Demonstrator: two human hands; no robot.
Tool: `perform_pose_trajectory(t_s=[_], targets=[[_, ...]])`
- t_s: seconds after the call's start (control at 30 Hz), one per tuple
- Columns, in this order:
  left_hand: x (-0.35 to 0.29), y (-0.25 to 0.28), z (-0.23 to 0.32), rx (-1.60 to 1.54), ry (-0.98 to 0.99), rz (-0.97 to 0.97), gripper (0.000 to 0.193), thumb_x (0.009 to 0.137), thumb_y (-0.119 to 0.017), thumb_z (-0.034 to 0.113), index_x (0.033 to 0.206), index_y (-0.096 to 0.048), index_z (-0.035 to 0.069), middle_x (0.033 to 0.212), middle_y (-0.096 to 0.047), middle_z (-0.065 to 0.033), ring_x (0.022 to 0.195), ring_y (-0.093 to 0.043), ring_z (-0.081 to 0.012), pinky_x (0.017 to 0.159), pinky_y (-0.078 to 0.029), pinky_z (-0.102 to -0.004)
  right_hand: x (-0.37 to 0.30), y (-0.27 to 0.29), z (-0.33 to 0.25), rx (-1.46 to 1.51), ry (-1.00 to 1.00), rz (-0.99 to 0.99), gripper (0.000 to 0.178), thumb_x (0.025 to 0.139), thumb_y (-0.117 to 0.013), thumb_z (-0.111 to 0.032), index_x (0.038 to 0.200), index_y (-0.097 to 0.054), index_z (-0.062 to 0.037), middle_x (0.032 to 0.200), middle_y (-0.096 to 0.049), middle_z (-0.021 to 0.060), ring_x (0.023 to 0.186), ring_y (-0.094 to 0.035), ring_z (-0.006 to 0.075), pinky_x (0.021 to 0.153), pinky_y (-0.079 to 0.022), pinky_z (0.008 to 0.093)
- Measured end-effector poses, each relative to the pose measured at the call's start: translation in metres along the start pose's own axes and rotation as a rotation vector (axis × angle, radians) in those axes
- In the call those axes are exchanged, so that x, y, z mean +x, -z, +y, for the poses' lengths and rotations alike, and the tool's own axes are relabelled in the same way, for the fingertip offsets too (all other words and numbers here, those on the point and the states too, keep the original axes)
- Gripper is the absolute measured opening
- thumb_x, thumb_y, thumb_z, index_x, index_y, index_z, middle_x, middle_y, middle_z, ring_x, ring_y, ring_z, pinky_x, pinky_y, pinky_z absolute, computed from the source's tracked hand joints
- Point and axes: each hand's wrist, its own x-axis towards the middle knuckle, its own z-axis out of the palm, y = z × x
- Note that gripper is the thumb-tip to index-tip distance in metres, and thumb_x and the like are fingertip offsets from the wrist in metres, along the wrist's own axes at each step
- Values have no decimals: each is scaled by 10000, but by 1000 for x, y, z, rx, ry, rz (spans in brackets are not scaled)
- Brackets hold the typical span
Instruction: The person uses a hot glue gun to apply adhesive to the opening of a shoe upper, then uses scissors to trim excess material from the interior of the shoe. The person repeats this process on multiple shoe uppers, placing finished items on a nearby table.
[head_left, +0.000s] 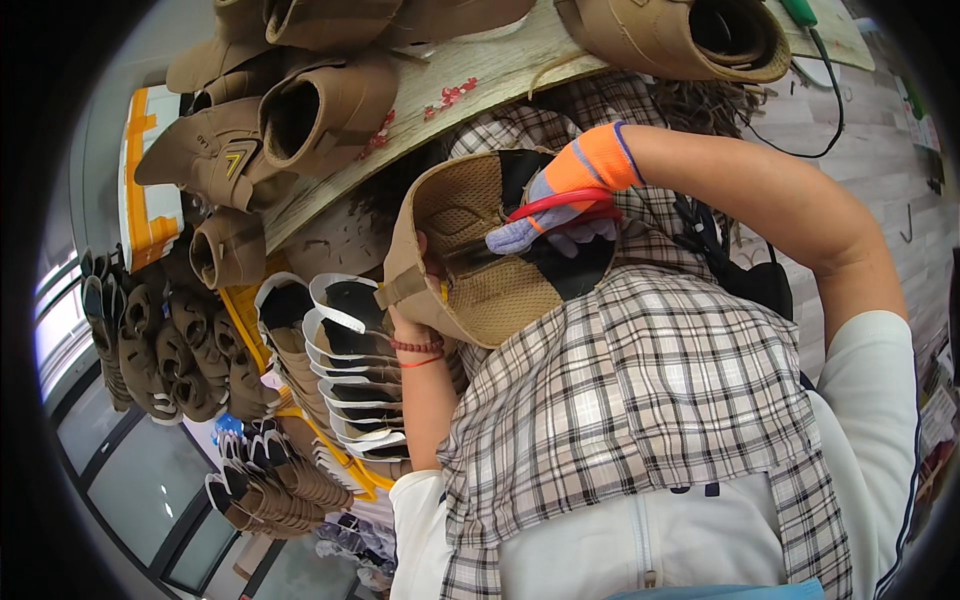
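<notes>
A tan boot upper (470,300) with a mesh lining and black inner panels lies opened out over my lap, its inside facing up. My left hand (428,262) is closed on its left edge, fingers partly hidden behind the material. In an orange and grey glove, my right hand (578,172) reaches into the opening, closed around red-handled scissors (550,202). Their red loops show around the gloved fingers; the blades are hard to make out against the lining. A checked apron (640,370) lies under the upper.
Tan boots (310,115) crowd the wooden tabletop (440,110) ahead, another boot (690,40) at its right. Left of me, stacked uppers with white edges (350,370) sit by a yellow crate (350,462). A green-handled tool (800,12) trails a black cord at upper right.
</notes>
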Motion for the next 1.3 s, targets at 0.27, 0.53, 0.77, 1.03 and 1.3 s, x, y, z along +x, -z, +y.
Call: perform_pose_trajectory(t_s=[0.27,0.53,0.77,1.03,1.3], targets=[[1,-3,4,-33,43,40,478,924,-627,185,1355,-469,53,1318,-552,-113,1209,-531,-285,1011,-438,-474,5,-7,-4,-99,-42,202,740,773,-550,-758,730,-656,-27,612,-584,70,506,-599,202,505,-522,316],[0,-7,-8,105,-52,38,464,911,-638,102,1345,-484,48,1320,-541,-98,1203,-512,-265,1014,-429,-451,-25,-45,38,-183,1,452,665,724,-687,-669,884,-702,-23,775,-679,119,754,-644,257,695,-488,351],[-8,-10,14,442,-258,-13,388,927,-612,120,1291,-522,20,1244,-568,-99,1127,-537,-243,966,-432,-399,-50,-67,84,108,104,435,371,817,-724,-364,1013,-670,-53,754,-625,6,640,-555,95,558,-442,245],[12,-48,31,709,-509,-28,322,952,-576,183,1210,-577,-9,1113,-623,-103,1008,-586,-219,871,-456,-338,-33,-54,109,263,319,320,215,744,-689,-207,882,-671,-42,681,-616,45,532,-558,145,455,-475,296],[10,-67,35,519,-462,-45,325,965,-551,232,1161,-623,-16,1065,-667,-116,946,-633,-221,812,-493,-319,-67,-66,85,271,111,391,591,841,-599,-618,775,-669,-35,571,-557,50,481,-577,162,475,-499,271]])
